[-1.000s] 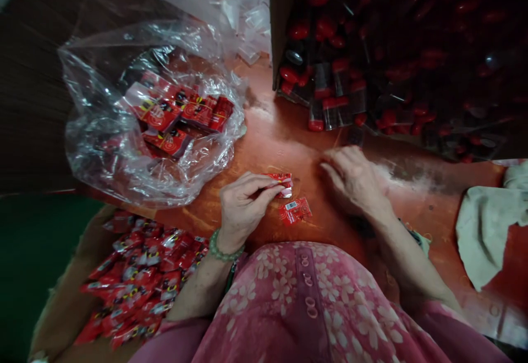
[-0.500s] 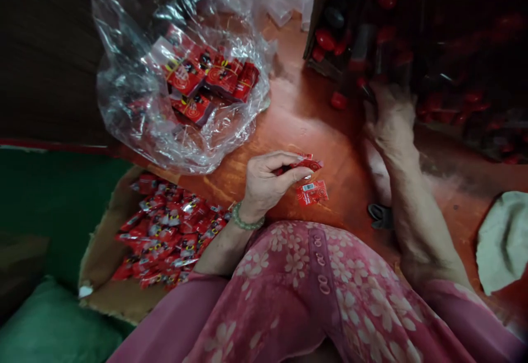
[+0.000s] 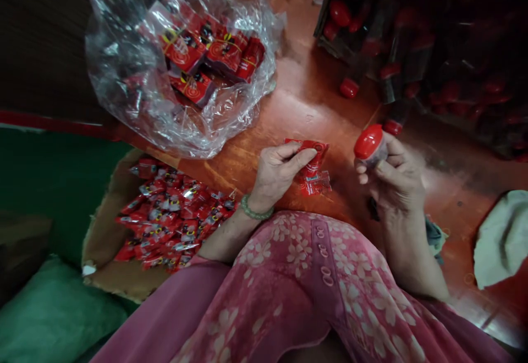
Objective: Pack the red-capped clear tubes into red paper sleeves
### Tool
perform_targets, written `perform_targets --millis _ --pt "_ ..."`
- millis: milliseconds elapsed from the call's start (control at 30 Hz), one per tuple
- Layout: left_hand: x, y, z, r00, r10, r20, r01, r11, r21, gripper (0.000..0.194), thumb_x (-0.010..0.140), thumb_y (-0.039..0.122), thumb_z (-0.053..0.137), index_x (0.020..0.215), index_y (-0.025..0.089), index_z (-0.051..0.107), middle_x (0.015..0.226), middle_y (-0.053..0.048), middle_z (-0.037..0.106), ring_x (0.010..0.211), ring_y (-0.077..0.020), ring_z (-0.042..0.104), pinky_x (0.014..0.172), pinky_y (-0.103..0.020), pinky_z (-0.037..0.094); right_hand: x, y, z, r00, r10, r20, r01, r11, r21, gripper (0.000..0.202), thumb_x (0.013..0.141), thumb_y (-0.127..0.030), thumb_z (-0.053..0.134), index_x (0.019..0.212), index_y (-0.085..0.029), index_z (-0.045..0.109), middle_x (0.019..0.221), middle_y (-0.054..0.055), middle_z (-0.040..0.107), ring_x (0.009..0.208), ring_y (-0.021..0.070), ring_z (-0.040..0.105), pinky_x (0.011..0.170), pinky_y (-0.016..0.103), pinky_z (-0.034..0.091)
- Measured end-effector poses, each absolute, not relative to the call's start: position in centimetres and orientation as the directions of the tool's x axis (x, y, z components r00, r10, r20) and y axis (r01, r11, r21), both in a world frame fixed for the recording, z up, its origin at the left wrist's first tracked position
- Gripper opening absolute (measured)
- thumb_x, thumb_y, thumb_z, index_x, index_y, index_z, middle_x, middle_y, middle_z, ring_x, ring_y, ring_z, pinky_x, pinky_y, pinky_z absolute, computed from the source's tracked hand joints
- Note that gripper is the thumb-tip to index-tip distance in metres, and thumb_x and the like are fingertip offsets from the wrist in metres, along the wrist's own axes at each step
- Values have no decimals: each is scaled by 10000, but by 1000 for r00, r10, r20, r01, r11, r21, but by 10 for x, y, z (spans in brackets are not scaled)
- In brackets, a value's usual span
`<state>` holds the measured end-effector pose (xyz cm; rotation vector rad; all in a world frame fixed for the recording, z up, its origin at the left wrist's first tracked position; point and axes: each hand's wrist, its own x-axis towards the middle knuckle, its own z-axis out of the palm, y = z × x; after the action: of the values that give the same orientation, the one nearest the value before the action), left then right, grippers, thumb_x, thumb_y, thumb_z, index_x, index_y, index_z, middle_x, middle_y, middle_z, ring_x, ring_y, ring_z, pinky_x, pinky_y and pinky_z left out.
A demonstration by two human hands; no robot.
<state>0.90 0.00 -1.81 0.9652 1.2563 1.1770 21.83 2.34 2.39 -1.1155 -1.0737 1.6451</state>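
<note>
Between the thumb and fingers of my left hand point(image 3: 278, 173) is a small red printed plastic packet point(image 3: 314, 157), pinched at its edge. Just below it on the table lies another red printed packet point(image 3: 315, 186), partly overlapped. My right hand point(image 3: 398, 173) is closed around a small clear container with a shiny red rounded cap point(image 3: 368, 142), held up over the table to the right of the packet. The fingers hide part of its clear body.
A clear plastic bag point(image 3: 185, 137) with banded red packets lies at the upper left. A cardboard box point(image 3: 97, 236) of filled red packets stands at lower left. Another box point(image 3: 330, 14) with red-capped containers is at the upper right; several sit outside it. A pale cloth-like piece point(image 3: 497, 242) lies far right.
My right hand has come back from the box at the upper right and now holds a red-capped container. The packet in my left hand is spread flatter.
</note>
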Motion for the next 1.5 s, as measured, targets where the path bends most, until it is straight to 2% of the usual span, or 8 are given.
perform_targets --millis 100,333,433,600,800,1000,1100,1500 --pt "13 -7 -24 -43 965 -259 -140 251 958 493 891 570 698 614 165 650 566 44 550 538 -82 463 533 -237 387 212 16 10 -282 933 -223 -226 -291 -930 386 753 -494 872 1002 -288 661 832 -28 679 612 121 664 476 217 559" --pt "10 -7 -13 -38 967 -253 -58 251 966 301 837 467 772 754 178 785 660 26 686 616 -110 569 615 -248 463 197 12 -1 -234 956 -175 -357 -252 -900 310 739 -299 856 935 -290 615 735 -69 568 594 114 531 542 248 470" --pt "11 -5 -9 -10 973 -230 -43 230 972 274 825 456 777 772 188 805 732 8 745 672 -124 630 704 -262 521 196 18 -4 -233 956 -180 -237 -235 -943 295 768 -368 844 992 -287 670 721 -61 551 593 121 503 575 270 472" --pt "14 -3 -8 78 978 -194 -6 195 981 334 843 497 734 737 187 798 779 -17 770 727 -148 665 732 -282 541 193 21 -1 -294 939 -176 13 -181 -983 400 725 -540 875 754 -238 614 973 23 668 857 190 653 843 382 583" --pt "7 -4 -5 130 960 -249 44 245 968 403 881 489 682 659 154 709 566 42 514 547 -83 421 549 -238 366 189 20 2 -196 953 -233 29 -231 -972 269 756 -385 895 810 -256 665 777 -50 660 666 116 583 649 253 541" --pt "-3 -5 -3 163 962 -221 111 204 973 407 871 415 702 565 152 643 528 42 494 539 -80 410 553 -237 340 188 15 -2 -162 962 -220 12 -221 -975 211 736 -258 903 811 -261 706 753 -67 673 654 106 586 635 233 532" --pt "-4 -5 -6 122 967 -225 99 214 972 335 811 436 795 643 154 731 597 18 646 560 -94 518 577 -235 406 189 13 0 -179 958 -224 23 -224 -974 199 755 -272 890 839 -263 710 773 -61 693 657 115 610 650 253 556" --pt "0 -13 -3 61 960 275 319 -280 906 151 848 316 818 771 202 755 773 -14 788 732 -143 729 739 -278 582 236 31 48 -339 929 -146 297 -41 -954 347 817 -445 845 1105 -287 732 878 -23 696 659 121 605 571 251 501"
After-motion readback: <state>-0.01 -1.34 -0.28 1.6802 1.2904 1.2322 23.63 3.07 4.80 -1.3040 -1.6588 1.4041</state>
